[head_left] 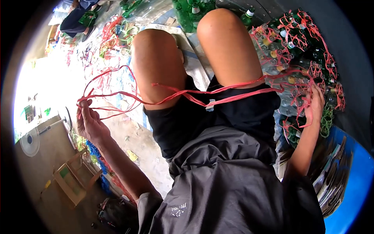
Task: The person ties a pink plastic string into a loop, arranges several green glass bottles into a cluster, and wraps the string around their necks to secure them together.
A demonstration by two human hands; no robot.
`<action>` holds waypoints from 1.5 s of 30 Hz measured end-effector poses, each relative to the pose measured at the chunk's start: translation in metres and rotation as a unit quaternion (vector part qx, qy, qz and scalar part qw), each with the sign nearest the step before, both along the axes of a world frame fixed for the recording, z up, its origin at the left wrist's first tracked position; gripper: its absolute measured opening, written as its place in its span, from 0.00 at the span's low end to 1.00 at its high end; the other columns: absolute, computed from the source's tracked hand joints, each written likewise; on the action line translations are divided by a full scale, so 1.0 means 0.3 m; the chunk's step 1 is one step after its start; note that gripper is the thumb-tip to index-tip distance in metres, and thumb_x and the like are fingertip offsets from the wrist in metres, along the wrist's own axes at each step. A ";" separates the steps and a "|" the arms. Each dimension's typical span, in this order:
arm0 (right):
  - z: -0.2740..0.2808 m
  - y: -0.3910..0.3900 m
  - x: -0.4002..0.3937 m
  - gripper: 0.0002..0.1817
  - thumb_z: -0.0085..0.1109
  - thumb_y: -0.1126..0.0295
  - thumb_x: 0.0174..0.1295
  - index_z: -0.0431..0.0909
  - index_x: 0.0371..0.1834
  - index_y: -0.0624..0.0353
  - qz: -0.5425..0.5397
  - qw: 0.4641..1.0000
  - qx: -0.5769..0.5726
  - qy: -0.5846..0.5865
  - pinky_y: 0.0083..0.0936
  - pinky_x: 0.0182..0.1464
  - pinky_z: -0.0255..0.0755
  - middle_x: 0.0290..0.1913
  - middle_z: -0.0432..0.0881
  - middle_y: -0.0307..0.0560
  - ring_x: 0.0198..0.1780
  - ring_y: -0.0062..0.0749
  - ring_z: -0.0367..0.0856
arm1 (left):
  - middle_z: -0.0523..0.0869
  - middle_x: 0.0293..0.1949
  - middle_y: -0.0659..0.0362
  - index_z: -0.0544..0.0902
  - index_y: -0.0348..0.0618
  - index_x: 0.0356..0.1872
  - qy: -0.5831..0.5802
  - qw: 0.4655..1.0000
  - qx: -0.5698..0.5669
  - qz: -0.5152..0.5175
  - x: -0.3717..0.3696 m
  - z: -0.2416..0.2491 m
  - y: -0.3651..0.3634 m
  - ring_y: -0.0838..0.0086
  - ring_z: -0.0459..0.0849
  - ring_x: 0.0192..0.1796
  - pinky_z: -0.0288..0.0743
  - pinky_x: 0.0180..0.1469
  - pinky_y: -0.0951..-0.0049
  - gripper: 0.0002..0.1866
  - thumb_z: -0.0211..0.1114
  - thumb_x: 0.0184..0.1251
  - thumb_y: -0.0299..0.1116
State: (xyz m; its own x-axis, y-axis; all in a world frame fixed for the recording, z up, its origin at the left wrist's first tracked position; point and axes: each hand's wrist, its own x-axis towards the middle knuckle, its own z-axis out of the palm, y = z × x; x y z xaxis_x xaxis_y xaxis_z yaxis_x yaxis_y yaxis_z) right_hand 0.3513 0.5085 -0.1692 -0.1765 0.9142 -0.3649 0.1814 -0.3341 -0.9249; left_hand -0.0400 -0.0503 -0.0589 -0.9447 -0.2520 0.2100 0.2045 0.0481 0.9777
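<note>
A long pink-red plastic string [181,93] stretches across my bare knees and black shorts, in several strands with a crossing near the middle. At the left, my left hand [92,123] pinches one end of it between thumb and fingers, and a loose loop hangs beside that hand. Far to the right, my right hand [314,103] has its fingers closed on the other end. A short loop of the string dangles below those fingers. Part of the right-hand grip is hidden by the strands.
Bundled glass bottles [272,52] tied with red string stand to the right. Green bottles [194,13] are beyond my knees. A blue container [350,167] holds stacked cardboard. At the left are a cardboard box [70,183], a fan [30,142] and, farther up, another person [76,19].
</note>
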 end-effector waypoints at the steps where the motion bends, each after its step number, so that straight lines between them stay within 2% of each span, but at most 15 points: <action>1: -0.018 0.025 0.014 0.13 0.63 0.71 0.70 0.83 0.54 0.62 -0.019 1.000 -0.003 0.016 0.16 0.28 0.68 0.39 0.84 0.40 0.33 0.20 0.78 | 0.91 0.35 0.57 0.89 0.35 0.42 -0.006 1.000 0.003 -0.001 -0.004 0.009 -0.003 0.93 0.60 0.19 0.48 0.20 0.84 0.05 0.70 0.71 0.26; 4: -0.012 0.085 0.055 0.08 0.59 0.68 0.73 0.82 0.47 0.60 -0.017 0.998 -0.025 0.054 0.17 0.20 0.58 0.33 0.81 0.36 0.23 0.17 0.69 | 0.91 0.35 0.57 0.89 0.33 0.42 -0.025 0.999 0.043 0.007 -0.033 -0.010 -0.068 0.93 0.60 0.18 0.47 0.20 0.85 0.05 0.69 0.71 0.25; 9: -0.002 0.130 0.088 0.07 0.60 0.69 0.73 0.82 0.46 0.60 -0.054 0.995 -0.005 0.083 0.19 0.21 0.58 0.32 0.81 0.35 0.23 0.18 0.69 | 0.87 0.36 0.63 0.85 0.28 0.57 -0.057 0.995 0.086 0.013 -0.043 -0.016 -0.137 0.91 0.58 0.21 0.49 0.22 0.83 0.16 0.69 0.70 0.25; 14: 0.028 0.170 0.106 0.06 0.61 0.69 0.72 0.82 0.46 0.59 -0.082 0.992 0.016 0.090 0.19 0.24 0.60 0.32 0.82 0.36 0.25 0.19 0.72 | 0.86 0.36 0.64 0.84 0.29 0.59 -0.052 0.994 0.098 -0.005 -0.051 -0.038 -0.188 0.91 0.56 0.21 0.48 0.22 0.84 0.16 0.64 0.74 0.25; 16: 0.043 0.182 0.111 0.06 0.61 0.70 0.73 0.83 0.47 0.59 -0.085 0.992 0.017 0.087 0.19 0.25 0.61 0.33 0.83 0.36 0.26 0.18 0.72 | 0.79 0.28 0.69 0.83 0.29 0.60 -0.069 0.993 0.094 0.012 -0.031 -0.010 -0.133 0.90 0.54 0.21 0.47 0.23 0.83 0.16 0.64 0.74 0.25; 17: 0.049 0.186 0.113 0.07 0.60 0.70 0.73 0.83 0.47 0.60 -0.088 0.993 0.026 0.081 0.19 0.24 0.61 0.33 0.82 0.37 0.26 0.18 0.72 | 0.67 0.22 0.73 0.83 0.29 0.61 -0.075 0.992 0.105 -0.003 -0.027 -0.019 -0.145 0.89 0.52 0.21 0.44 0.24 0.81 0.17 0.64 0.74 0.24; 22: 0.073 0.110 0.057 0.09 0.61 0.71 0.72 0.83 0.50 0.60 -0.054 0.996 0.067 0.032 0.18 0.20 0.62 0.33 0.82 0.38 0.24 0.18 0.72 | 0.62 0.22 0.73 0.79 0.31 0.65 -0.094 0.991 0.099 -0.007 -0.046 -0.035 -0.172 0.88 0.51 0.21 0.45 0.24 0.80 0.18 0.61 0.78 0.28; 26: 0.012 0.020 0.018 0.08 0.61 0.69 0.71 0.85 0.48 0.57 0.076 0.993 0.073 -0.054 0.14 0.25 0.62 0.33 0.82 0.34 0.27 0.13 0.71 | 0.73 0.26 0.72 0.81 0.29 0.62 -0.069 0.991 0.108 -0.043 -0.027 -0.005 -0.128 0.89 0.53 0.22 0.46 0.23 0.81 0.17 0.62 0.77 0.26; 28: 0.014 -0.065 -0.039 0.12 0.59 0.69 0.72 0.84 0.54 0.57 0.160 0.971 0.122 -0.131 0.12 0.24 0.58 0.32 0.81 0.32 0.25 0.09 0.67 | 0.76 0.26 0.71 0.82 0.30 0.59 -0.069 0.990 0.113 -0.050 -0.021 0.007 -0.115 0.89 0.55 0.22 0.47 0.23 0.82 0.15 0.63 0.77 0.27; 32: 0.118 -0.262 -0.189 0.13 0.62 0.63 0.72 0.86 0.54 0.55 0.240 0.969 0.044 -0.024 0.10 0.29 0.60 0.33 0.79 0.26 0.29 0.08 0.67 | 0.87 0.34 0.67 0.86 0.34 0.48 -0.063 0.994 0.092 0.013 -0.013 0.026 -0.068 0.89 0.55 0.21 0.46 0.23 0.81 0.09 0.67 0.75 0.30; 34: 0.197 -0.317 -0.238 0.17 0.66 0.65 0.70 0.83 0.59 0.56 0.368 0.926 0.078 -0.003 0.13 0.30 0.60 0.32 0.77 0.26 0.30 0.08 0.67 | 0.85 0.32 0.67 0.86 0.35 0.44 -0.066 0.993 0.100 -0.003 -0.014 0.028 -0.059 0.88 0.54 0.21 0.46 0.23 0.81 0.07 0.67 0.75 0.30; 36: 0.210 -0.374 -0.302 0.15 0.68 0.68 0.67 0.82 0.55 0.59 0.422 0.895 0.137 0.052 0.16 0.31 0.62 0.31 0.76 0.28 0.30 0.10 0.67 | 0.84 0.30 0.67 0.86 0.36 0.44 -0.063 0.992 0.095 -0.058 -0.015 0.019 -0.084 0.88 0.54 0.21 0.46 0.23 0.80 0.07 0.67 0.75 0.30; 38: 0.235 -0.402 -0.325 0.14 0.70 0.70 0.65 0.80 0.50 0.62 0.472 0.863 0.179 -0.030 0.19 0.31 0.64 0.29 0.74 0.32 0.30 0.15 0.67 | 0.86 0.32 0.67 0.86 0.33 0.45 -0.064 0.989 0.107 -0.082 -0.014 0.021 -0.080 0.89 0.56 0.22 0.48 0.24 0.81 0.08 0.66 0.75 0.28; 42: 0.257 -0.411 -0.358 0.09 0.68 0.72 0.67 0.78 0.41 0.64 0.467 0.838 0.281 -0.034 0.23 0.31 0.66 0.28 0.74 0.41 0.28 0.22 0.70 | 0.83 0.30 0.68 0.87 0.32 0.45 -0.050 0.992 0.085 -0.073 0.028 0.046 -0.005 0.89 0.57 0.23 0.47 0.24 0.81 0.08 0.67 0.75 0.28; 45: 0.236 -0.394 -0.347 0.07 0.66 0.73 0.68 0.77 0.36 0.64 0.450 0.854 0.255 -0.059 0.23 0.30 0.66 0.27 0.74 0.41 0.27 0.20 0.69 | 0.83 0.30 0.68 0.86 0.31 0.48 -0.039 0.995 0.064 -0.065 0.041 0.058 0.033 0.89 0.56 0.22 0.46 0.23 0.81 0.10 0.66 0.76 0.28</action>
State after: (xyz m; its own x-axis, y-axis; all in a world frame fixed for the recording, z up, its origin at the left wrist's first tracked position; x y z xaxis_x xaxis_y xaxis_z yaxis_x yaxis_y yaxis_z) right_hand 0.2473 0.3903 -0.0983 -0.8810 0.4725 -0.0234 0.2544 0.4315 -0.8655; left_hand -0.0277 -0.0404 -0.0415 -0.9834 -0.1459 0.1081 0.1232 -0.0989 0.9874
